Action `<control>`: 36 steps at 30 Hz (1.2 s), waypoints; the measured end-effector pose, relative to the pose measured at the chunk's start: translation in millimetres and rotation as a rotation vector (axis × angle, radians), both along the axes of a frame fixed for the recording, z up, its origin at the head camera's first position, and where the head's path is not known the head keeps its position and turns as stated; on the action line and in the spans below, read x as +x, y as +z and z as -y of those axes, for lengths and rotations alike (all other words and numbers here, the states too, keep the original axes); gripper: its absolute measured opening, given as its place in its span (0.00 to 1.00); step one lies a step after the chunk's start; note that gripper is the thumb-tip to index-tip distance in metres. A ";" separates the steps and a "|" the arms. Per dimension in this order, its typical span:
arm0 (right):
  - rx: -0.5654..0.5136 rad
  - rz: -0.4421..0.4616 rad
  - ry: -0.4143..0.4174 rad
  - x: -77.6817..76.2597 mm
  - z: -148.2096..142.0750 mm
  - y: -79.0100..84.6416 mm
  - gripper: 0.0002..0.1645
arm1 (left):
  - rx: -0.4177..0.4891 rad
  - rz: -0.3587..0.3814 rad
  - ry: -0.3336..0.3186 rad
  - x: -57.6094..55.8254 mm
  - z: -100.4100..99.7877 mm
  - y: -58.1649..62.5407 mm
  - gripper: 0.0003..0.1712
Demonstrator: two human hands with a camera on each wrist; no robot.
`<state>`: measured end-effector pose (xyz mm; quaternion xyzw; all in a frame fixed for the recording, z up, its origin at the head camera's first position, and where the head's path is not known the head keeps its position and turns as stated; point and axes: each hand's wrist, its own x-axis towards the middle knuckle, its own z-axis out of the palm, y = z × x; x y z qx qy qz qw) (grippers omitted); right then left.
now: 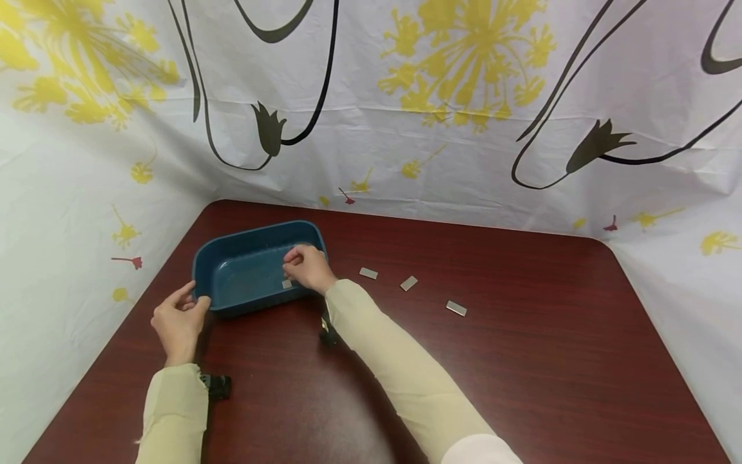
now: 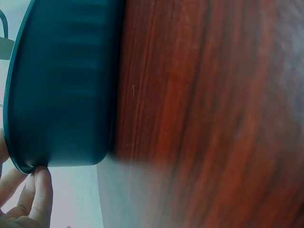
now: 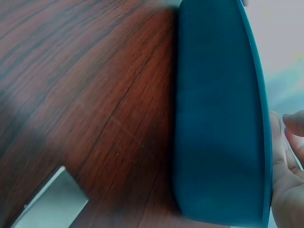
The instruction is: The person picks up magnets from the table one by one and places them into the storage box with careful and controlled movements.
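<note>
A blue rectangular plastic bin (image 1: 249,299) stands on the left part of the table. My left hand (image 1: 180,322) pinches its near left corner, thumb and fingers at the rim; in the left wrist view those fingers (image 2: 42,190) meet the lip. Over the bin's right end hangs my right hand (image 1: 310,267), fingers loosely bent, with no thing visible between them. Just below its fingertips shows a small metallic rectangular piece (image 1: 286,283), inside the bin's outline. The right wrist view has this hand (image 3: 289,175) beside the rim, partly hidden by the bin's wall.
Several similar flat metallic pieces lie right of the bin: one nearest it (image 1: 368,273), another angled (image 1: 408,283), a third farther right (image 1: 456,308). The dark red wooden table (image 1: 522,361) ends at a patterned white curtain (image 1: 359,154) behind and beside it.
</note>
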<state>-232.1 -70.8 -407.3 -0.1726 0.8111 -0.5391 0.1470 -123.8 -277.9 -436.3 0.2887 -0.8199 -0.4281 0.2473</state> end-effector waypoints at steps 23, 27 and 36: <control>-0.111 -0.172 0.093 15.4 -30.7 -3.8 0.08 | -0.001 0.004 0.014 -0.1 -1.6 0.0 0.23; -0.125 -0.174 0.082 14.4 -39.1 -1.5 0.09 | -0.003 0.012 0.016 -0.3 -1.6 0.0 0.23; -0.116 -0.164 0.048 13.3 -65.2 3.2 0.09 | 0.006 0.027 0.017 -0.7 -0.4 -0.3 0.23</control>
